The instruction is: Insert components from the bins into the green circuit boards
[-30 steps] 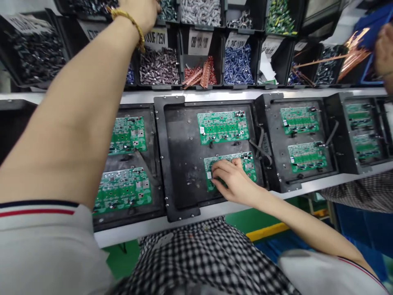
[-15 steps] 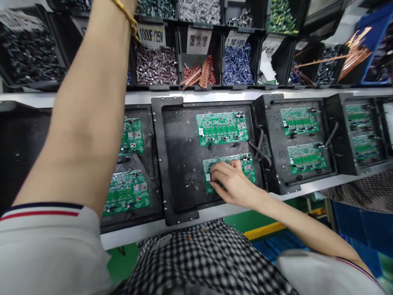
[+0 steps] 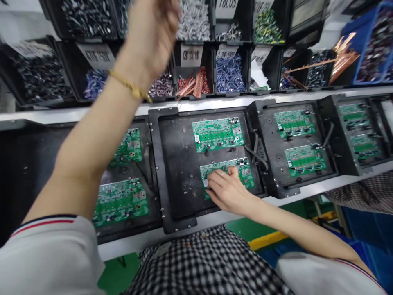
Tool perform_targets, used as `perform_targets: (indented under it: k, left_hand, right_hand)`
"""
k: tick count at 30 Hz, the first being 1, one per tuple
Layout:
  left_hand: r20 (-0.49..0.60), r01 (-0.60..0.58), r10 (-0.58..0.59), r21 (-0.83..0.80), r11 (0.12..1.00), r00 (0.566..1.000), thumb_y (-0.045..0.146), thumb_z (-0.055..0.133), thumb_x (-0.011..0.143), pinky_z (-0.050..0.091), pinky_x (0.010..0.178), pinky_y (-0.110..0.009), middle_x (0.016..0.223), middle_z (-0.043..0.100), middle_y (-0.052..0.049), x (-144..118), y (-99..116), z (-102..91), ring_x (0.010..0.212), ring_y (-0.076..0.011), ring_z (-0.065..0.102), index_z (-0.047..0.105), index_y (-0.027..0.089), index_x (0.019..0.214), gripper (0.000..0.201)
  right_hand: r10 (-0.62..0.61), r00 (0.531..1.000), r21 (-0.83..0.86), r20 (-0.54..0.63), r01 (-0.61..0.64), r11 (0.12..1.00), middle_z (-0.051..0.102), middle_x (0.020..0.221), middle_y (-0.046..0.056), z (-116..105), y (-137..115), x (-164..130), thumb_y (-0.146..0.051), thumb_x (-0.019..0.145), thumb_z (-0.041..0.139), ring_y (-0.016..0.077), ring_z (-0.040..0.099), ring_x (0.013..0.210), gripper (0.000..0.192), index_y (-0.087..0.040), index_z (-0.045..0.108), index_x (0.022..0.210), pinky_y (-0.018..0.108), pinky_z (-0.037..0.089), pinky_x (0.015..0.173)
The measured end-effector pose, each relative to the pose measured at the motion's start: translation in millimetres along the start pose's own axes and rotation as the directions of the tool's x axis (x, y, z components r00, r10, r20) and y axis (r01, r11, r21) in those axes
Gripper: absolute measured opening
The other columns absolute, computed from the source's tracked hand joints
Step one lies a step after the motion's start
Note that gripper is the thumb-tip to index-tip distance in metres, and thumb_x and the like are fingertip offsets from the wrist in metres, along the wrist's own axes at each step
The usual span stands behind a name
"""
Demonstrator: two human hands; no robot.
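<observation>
We pressed our right hand (image 3: 225,189), fingers spread flat and gripping nothing, on the lower circuit board (image 3: 227,175) in the black tray (image 3: 178,172), while our blurred left hand (image 3: 152,35), grip unclear, hung before the parts bins (image 3: 196,24).

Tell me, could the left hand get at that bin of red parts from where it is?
Probably yes. The left hand is raised in front of the bins, just left of the red parts bin, whose top is open and nothing lies between. The hand is blurred, so what it holds is unclear.
</observation>
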State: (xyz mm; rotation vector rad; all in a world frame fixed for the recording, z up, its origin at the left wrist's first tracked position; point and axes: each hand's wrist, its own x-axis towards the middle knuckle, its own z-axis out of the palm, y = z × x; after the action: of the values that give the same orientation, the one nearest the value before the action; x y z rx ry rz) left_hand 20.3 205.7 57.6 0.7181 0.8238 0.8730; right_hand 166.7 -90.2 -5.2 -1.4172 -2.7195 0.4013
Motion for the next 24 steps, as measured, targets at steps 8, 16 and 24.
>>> perform_targets:
  k: [8, 16, 24]
  left_hand:
    - [0.144, 0.347, -0.337, -0.045, 0.937, 0.930, 0.012, 0.048, 0.091, 0.039, 0.051, -0.014, 0.068, 0.057, -0.003, -104, -109, 33.9, 0.053, -0.0033, 0.047, 0.055, 0.009, 0.072, 0.021]
    - [0.229, 0.445, -0.434, 0.001, 0.895, 0.871, 0.017, 0.060, 0.083, 0.031, 0.046, -0.014, 0.063, 0.050, 0.002, -125, -138, 61.9, 0.048, -0.0028, 0.042, 0.056, 0.011, 0.074, 0.012]
    - [0.215, 0.430, -0.430, 0.051, 0.901, 0.877, 0.015, 0.062, 0.082, 0.028, 0.045, -0.015, 0.059, 0.049, 0.002, -119, -146, 76.1, 0.047, -0.0028, 0.040, 0.061, 0.010, 0.072, 0.012]
  right_hand:
    - [0.147, 0.978, 0.308, -0.146, -0.096, 0.947, 0.066, 0.079, 0.000, -18, 26, 3, -0.033, 0.088, 0.055, 0.0132, 0.059, 0.075, 0.019, -0.017, 0.060, 0.078, 0.033, 0.025, 0.073]
    - [0.511, 0.742, 0.646, -0.435, -0.138, 0.751, 0.069, 0.086, 0.003, -55, 83, 1, -0.028, 0.083, 0.056, 0.0143, 0.063, 0.080, 0.014, -0.018, 0.065, 0.086, 0.029, 0.047, 0.074]
    - [0.418, 0.790, 0.482, -0.448, -0.181, 0.857, 0.073, 0.084, 0.002, -61, 90, -6, -0.033, 0.080, 0.064, 0.0173, 0.066, 0.081, 0.012, -0.021, 0.068, 0.079, 0.034, 0.043, 0.075]
